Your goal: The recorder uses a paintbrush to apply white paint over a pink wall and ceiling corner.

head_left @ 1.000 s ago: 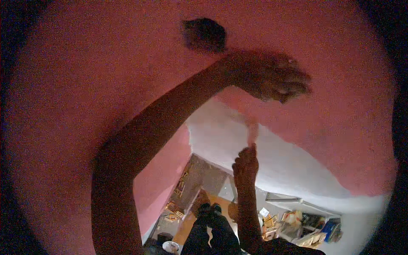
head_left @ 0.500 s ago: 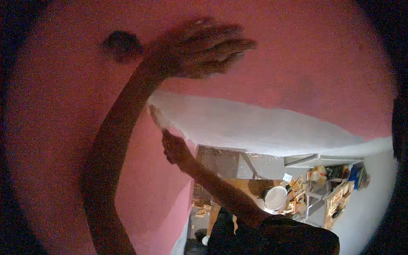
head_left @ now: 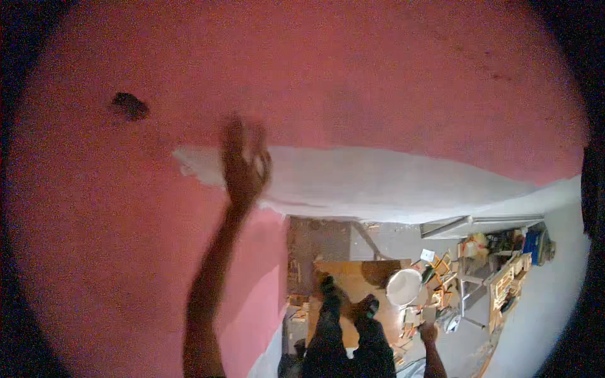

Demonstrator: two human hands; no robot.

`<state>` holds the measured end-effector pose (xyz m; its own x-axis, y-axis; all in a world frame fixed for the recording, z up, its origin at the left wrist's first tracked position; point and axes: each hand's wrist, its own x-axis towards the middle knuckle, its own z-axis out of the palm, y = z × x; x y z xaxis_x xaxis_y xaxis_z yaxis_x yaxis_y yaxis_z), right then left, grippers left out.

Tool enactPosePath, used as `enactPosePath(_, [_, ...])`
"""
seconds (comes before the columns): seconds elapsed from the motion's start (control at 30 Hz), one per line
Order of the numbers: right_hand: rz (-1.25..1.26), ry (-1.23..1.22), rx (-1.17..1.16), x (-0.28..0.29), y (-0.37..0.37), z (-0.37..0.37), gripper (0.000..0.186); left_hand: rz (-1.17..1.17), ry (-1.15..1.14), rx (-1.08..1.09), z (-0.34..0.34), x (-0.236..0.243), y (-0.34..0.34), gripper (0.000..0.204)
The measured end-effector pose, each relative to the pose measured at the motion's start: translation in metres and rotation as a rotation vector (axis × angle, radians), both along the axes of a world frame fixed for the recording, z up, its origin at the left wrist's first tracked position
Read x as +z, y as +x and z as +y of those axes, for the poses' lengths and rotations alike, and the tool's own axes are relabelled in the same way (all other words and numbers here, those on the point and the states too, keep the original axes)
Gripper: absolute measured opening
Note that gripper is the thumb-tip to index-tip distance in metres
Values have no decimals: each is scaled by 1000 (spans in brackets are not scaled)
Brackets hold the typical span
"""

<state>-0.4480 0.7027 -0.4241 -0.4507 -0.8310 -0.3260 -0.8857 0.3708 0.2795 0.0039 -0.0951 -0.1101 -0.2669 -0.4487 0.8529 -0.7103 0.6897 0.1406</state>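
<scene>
Seemingly mid-reach, the left hand (head_left: pixel 243 171) splayed left of the round white bucket (head_left: pixel 404 288); the right hand (head_left: pixel 428 332) clasped a flat brownish tool (head_left: pixel 429 314), needing steadiness.

We find the board (head_left: pixel 354 280) to the left of the bucket (head_left: pixel 404 288), with our feet (head_left: pixel 327 285) upon it. Right of the bucket, wooden pieces (head_left: pixel 443 297) lie on the floor (head_left: pixel 403 242). Below the bucket is our right hand (head_left: pixel 429 332) with a tool (head_left: pixel 429 314); to the bucket's upper left, our left hand (head_left: pixel 244 169) before the wall (head_left: pixel 391 179).
</scene>
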Motion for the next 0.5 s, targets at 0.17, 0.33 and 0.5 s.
enactPosePath(0.17, [-288, 80, -442, 43, 53, 109, 36, 162, 1135, -198, 278, -158, -31, 70])
enactPosePath(0.33, [-383, 121, -606, 52, 82, 158, 45, 115, 1328, 131, 417, -215, -32, 47])
enactPosePath(0.5, [-406, 267, -456, 42, 20, 129, 49, 318, 1141, 44, 329, -216, -32, 67])
